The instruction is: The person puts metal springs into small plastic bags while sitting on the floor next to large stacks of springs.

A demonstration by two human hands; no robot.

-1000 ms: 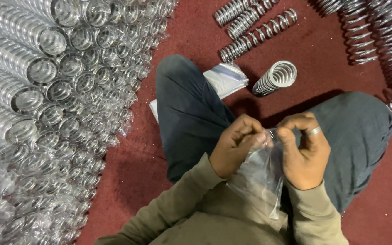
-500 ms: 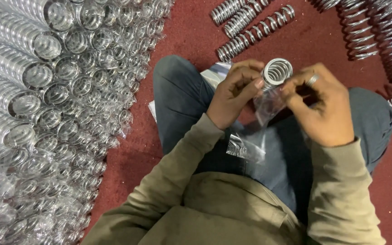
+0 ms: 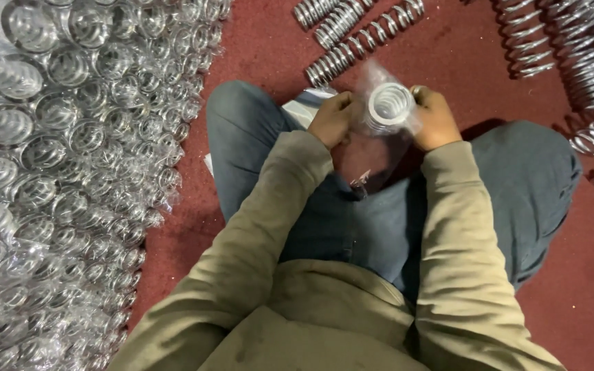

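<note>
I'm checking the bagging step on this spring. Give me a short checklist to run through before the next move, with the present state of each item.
1. Left hand grips the clear plastic bag on its side: ok.
2. Right hand grips the other side: ok.
3. Metal spring sits between both hands, open end facing the camera: ok.
4. Spring fully inside the bag: cannot tell; the clear film blurs around it.
5. Bag mouth open wide enough: cannot tell.
6. Bagged springs stand packed on the left, loose springs lie ahead on the red floor, both apart from the hands: ok.
</note>
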